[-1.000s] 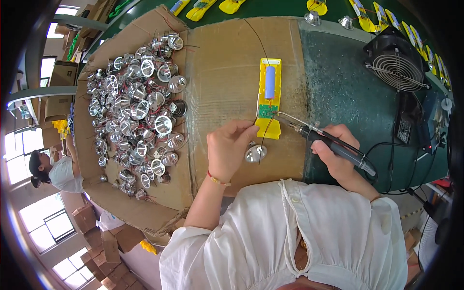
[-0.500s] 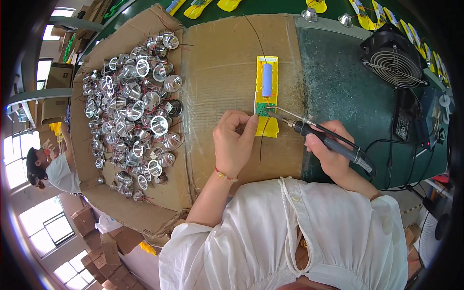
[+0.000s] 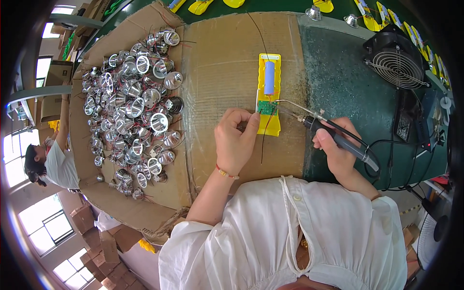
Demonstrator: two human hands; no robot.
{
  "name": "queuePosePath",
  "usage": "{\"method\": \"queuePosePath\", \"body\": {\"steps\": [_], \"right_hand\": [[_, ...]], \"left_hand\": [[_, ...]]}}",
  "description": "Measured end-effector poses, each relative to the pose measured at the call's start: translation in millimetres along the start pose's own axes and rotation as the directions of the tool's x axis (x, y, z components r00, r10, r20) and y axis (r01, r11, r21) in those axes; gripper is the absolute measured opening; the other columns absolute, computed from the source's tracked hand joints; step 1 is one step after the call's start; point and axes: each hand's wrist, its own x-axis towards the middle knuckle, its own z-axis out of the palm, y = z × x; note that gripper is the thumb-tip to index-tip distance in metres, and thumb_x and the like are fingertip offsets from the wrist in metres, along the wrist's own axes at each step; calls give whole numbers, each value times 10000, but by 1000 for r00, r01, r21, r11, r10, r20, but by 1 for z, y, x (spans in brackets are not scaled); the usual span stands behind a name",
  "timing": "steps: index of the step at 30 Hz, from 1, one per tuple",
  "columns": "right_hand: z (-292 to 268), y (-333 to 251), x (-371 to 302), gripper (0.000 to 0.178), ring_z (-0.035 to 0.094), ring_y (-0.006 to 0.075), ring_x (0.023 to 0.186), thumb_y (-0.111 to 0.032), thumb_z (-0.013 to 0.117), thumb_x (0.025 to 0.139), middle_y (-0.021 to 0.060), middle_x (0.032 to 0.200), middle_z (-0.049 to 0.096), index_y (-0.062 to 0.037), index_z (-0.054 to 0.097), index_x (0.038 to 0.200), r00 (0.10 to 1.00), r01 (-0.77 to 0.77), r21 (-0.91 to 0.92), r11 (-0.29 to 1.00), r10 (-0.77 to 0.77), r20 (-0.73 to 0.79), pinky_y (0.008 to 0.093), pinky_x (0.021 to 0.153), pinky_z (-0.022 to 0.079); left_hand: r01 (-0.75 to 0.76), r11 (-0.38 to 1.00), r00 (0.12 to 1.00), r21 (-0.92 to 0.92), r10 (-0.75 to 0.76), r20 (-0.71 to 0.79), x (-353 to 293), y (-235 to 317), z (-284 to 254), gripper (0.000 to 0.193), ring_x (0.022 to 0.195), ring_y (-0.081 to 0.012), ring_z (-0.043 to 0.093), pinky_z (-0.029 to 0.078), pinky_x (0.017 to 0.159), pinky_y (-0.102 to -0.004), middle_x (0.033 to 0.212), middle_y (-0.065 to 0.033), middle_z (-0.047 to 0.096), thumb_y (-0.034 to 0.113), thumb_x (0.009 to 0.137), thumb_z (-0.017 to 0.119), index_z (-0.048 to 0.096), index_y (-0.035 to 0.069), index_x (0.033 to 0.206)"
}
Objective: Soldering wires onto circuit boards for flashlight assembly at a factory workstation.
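Observation:
A yellow plastic housing (image 3: 269, 126) lies lengthwise on the cardboard, a blue cylindrical battery (image 3: 269, 77) in its upper part. Below the battery sits a small green circuit board (image 3: 266, 108) with thin red and dark wires. My left hand (image 3: 238, 137) is closed, thumb and forefinger pinched at the board's left edge; what they grip is too small to make out. My right hand (image 3: 338, 147) is wrapped round a soldering iron (image 3: 333, 137) with a thin metal feed tube (image 3: 295, 104) along it. The iron's tip is just right of the board, apart from it.
At left, a large cardboard box (image 3: 130, 212) holds many silver reflector cups (image 3: 158, 123) with wires. A black fan with a wire guard (image 3: 398, 67) stands at the right, near black cables (image 3: 390, 154). More yellow housings (image 3: 369, 21) line the far edge. Another person (image 3: 58, 159) is at far left.
The soldering iron has drawn back to the right, its tip now off the board. My left hand keeps its pinch beside the board. The other person's arm has risen.

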Motion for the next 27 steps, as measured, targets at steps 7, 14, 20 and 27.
{"method": "queuePosePath", "body": {"steps": [7,14,20,27], "right_hand": [[-5,0,-3,164,572,88,587,-69,647,778,77,684,607,17,525,848,999,-21,-28,999,22,43,215,521,473],[-4,4,-5,172,570,77,588,-85,661,772,63,670,614,12,537,840,999,22,-53,998,-19,47,204,518,449],[-2,5,-4,177,554,58,581,-106,668,772,44,650,606,4,544,836,999,26,-95,995,-22,39,200,512,435],[-1,2,-4,168,528,45,562,-105,670,773,26,640,592,-2,550,830,997,22,-147,989,-11,73,198,502,421]], "left_hand": [[48,999,999,-10,-48,15,0,0,-1,147,577,-167,539,441,539,-267,730,-94,567,92,788,636,580,-26,719],[-27,1000,999,8,27,19,-2,6,1,109,610,-161,573,479,557,-255,788,-93,582,65,766,657,607,-30,741],[-73,996,997,48,74,-21,-3,7,6,103,615,-162,587,491,551,-257,831,-97,582,54,754,666,614,-35,751],[-72,996,996,59,75,-52,-5,4,9,104,606,-163,580,482,540,-259,818,-96,575,58,750,670,613,-28,742]]}}
